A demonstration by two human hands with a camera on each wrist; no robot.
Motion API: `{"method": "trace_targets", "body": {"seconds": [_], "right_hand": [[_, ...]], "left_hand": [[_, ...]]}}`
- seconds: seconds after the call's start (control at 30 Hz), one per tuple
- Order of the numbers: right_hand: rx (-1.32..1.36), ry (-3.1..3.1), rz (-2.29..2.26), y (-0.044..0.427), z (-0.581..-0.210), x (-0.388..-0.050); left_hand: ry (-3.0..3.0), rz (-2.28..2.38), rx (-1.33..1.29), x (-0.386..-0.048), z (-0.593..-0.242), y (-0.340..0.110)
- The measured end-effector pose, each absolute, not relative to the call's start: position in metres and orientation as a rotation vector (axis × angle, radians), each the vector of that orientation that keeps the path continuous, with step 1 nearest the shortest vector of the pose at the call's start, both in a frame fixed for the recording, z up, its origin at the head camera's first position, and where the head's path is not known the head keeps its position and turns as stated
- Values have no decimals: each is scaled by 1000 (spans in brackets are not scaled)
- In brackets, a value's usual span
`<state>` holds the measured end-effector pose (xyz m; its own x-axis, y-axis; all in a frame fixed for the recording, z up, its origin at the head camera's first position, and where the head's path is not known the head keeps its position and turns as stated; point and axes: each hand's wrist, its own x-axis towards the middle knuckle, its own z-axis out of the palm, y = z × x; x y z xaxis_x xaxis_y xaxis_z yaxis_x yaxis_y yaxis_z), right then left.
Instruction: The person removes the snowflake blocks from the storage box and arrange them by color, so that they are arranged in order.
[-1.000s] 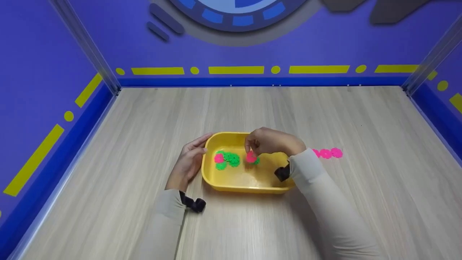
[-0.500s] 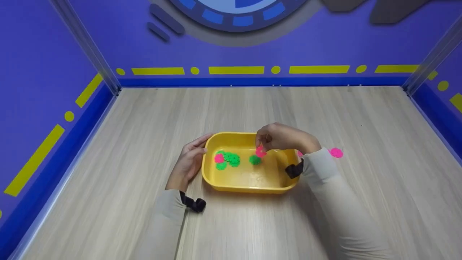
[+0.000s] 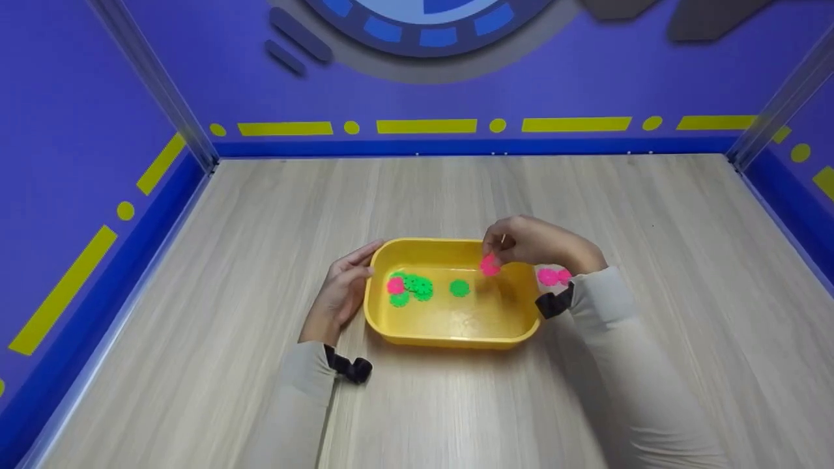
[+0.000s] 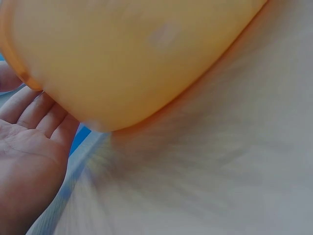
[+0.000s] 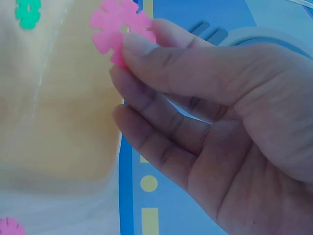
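The right hand (image 3: 544,244) pinched one flat pink piece (image 3: 490,265) between its thumb and a finger, and the other fingers bent loosely below. That piece hung over the yellow tub (image 3: 449,326), up off its floor, toward its far right part. The left hand (image 3: 342,290) lay with fairly straight fingers against the outside of the tub's left end, its thumb at the rim. In the tub's middle lay a lone green piece (image 3: 459,288). In its left part were a green pile (image 3: 417,286) and another pink piece (image 3: 395,285). Just outside the tub's right side lay some pink pieces (image 3: 552,277). The piece was thin, so a soft, firm pinch seemed best, lifted well above the rim, with the left hand keeping the tub from sliding.
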<state>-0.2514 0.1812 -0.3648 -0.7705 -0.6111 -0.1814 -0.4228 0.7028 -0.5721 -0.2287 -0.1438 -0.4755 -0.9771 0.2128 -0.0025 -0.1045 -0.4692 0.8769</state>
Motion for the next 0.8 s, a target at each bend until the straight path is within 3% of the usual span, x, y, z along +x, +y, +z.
{"method": "trace_targets", "body": {"seconds": [0.8], "right_hand": [[-786, 2703, -839, 218, -371, -247]], "left_hand": [[1487, 2534, 149, -229, -475, -143]]}}
